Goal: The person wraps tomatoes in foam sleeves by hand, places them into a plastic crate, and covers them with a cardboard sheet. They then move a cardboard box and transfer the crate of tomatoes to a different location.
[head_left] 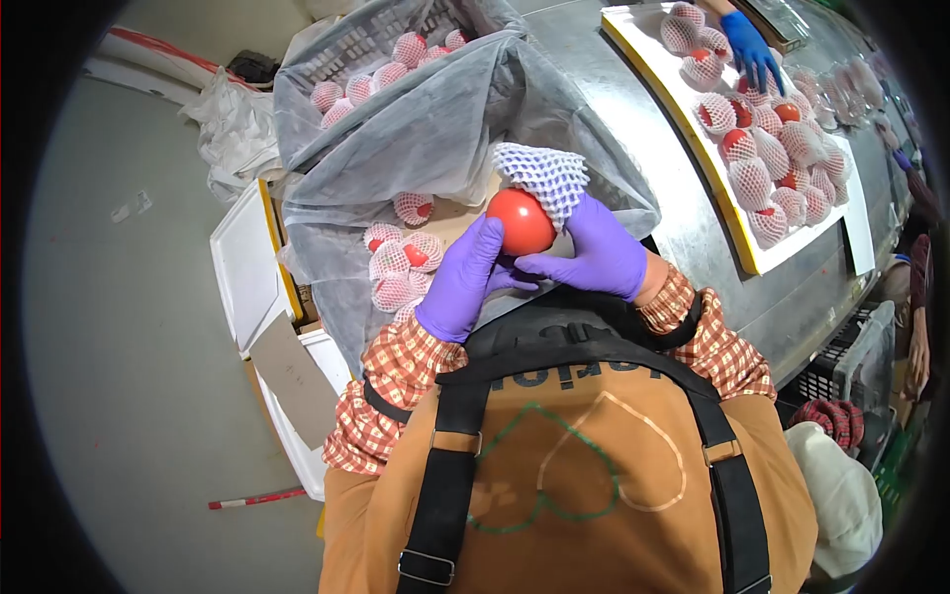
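Observation:
A round, shiny red tomato (pixel 522 222) is held between my two purple-gloved hands, over the lined crate in front of me. My left hand (pixel 463 275) is closed on its left side, the thumb pressed against the skin. My right hand (pixel 601 255) grips a white foam net sleeve (pixel 542 173), with its thumb under the tomato; some of its fingers are hidden behind the net. The sleeve sits above the tomato, whose lower part is bare. Below, in the near crate (pixel 332 213), several net-wrapped tomatoes (pixel 390 261) lie at the left.
Behind stands another lined crate (pixel 292 124) with wrapped fruit. On the metal table (pixel 633 129) at right, a yellow-edged white tray (pixel 727 213) holds many wrapped tomatoes. Another person's blue-gloved hand (pixel 750 48) reaches into it. White foam boxes (pixel 247 262) stand at left.

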{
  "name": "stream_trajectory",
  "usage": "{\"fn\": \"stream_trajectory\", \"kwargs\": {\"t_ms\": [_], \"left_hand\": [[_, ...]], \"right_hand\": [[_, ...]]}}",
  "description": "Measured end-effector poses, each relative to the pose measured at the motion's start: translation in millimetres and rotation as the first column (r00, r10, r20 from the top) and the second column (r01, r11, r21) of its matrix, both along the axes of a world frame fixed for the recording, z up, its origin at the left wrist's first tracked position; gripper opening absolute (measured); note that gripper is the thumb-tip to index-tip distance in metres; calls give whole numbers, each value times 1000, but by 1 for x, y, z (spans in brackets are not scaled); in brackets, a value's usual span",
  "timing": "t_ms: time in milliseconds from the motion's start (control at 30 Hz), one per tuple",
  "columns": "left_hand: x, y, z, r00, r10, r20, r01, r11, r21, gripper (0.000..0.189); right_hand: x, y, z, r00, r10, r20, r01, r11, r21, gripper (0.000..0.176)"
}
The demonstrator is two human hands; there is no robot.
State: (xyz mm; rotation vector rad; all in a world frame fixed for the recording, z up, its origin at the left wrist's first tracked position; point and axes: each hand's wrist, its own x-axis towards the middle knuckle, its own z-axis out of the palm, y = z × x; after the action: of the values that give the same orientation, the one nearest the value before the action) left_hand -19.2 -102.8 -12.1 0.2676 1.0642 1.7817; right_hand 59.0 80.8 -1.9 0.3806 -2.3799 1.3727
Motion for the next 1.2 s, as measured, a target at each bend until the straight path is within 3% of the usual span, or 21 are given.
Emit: {"fn": "stream_trajectory", "kwargs": {"t_ms": [67,100,167,200,267,333,400,433,500,567,600,700,767,800,867,967,1000,1067,1100,1133,1200], "left_hand": [[-2,0,6,992,-39,-124,27,994,-103,54],[-4,0,5,991,-43,-123,31,995,-97,54],[-12,-1,2,969,36,-246,-63,993,-102,50],[-17,-1,-3,969,33,-244,-58,994,-96,50],[-27,4,-16,959,77,-271,-126,978,-167,46],[-21,14,-13,988,43,-148,-70,981,-182,45],[-7,32,-9,971,-19,239,14,1000,21,42],[-6,37,-18,962,-38,271,24,998,55,42],[-6,44,-19,954,-68,291,36,993,115,43],[-5,53,-17,947,-87,309,35,985,170,45],[-4,58,-15,981,-33,190,3,988,157,47],[-12,61,-15,989,132,-69,-126,989,82,51],[-8,69,-6,895,298,-332,-299,953,49,52],[-4,78,-4,889,315,-334,-321,946,38,52],[1,92,-4,539,475,-695,-459,858,231,50],[1,96,10,238,408,-881,-319,890,326,52],[2,101,15,214,373,-903,-252,914,318,57],[7,105,6,373,196,-907,-137,978,155,61],[4,100,4,394,103,-913,-69,994,83,63],[-2,94,-2,411,99,-906,-72,995,76,63],[-21,73,-21,337,-270,-902,8,959,-284,58]], "right_hand": [[2,3,-1,999,-30,-20,30,1000,0,72],[5,4,2,989,-19,149,59,961,-271,69],[13,6,15,917,87,389,198,747,-635,63],[15,7,14,917,81,391,203,749,-630,63],[18,10,8,924,234,303,176,444,-879,60],[21,9,14,917,279,284,171,370,-913,61],[23,13,10,901,361,239,162,232,-959,62],[24,16,4,901,362,241,163,233,-959,62],[26,21,-8,899,399,177,174,44,-984,47],[30,32,-7,894,434,117,122,16,-992,45],[31,37,-8,881,470,45,62,-21,-998,43],[31,44,4,888,329,323,206,343,-916,60],[30,53,11,866,204,458,284,553,-783,66],[28,56,14,856,128,502,316,640,-701,68],[23,58,16,871,8,491,344,703,-622,67],[7,65,16,902,-107,418,384,642,-663,60],[4,79,1,929,-99,358,337,628,-702,55],[7,106,-16,911,-147,385,399,545,-737,47],[7,125,-23,907,-171,386,421,425,-802,46],[7,143,-30,898,-200,391,436,294,-851,45],[6,178,-25,882,-269,387,440,172,-881,51]]}}
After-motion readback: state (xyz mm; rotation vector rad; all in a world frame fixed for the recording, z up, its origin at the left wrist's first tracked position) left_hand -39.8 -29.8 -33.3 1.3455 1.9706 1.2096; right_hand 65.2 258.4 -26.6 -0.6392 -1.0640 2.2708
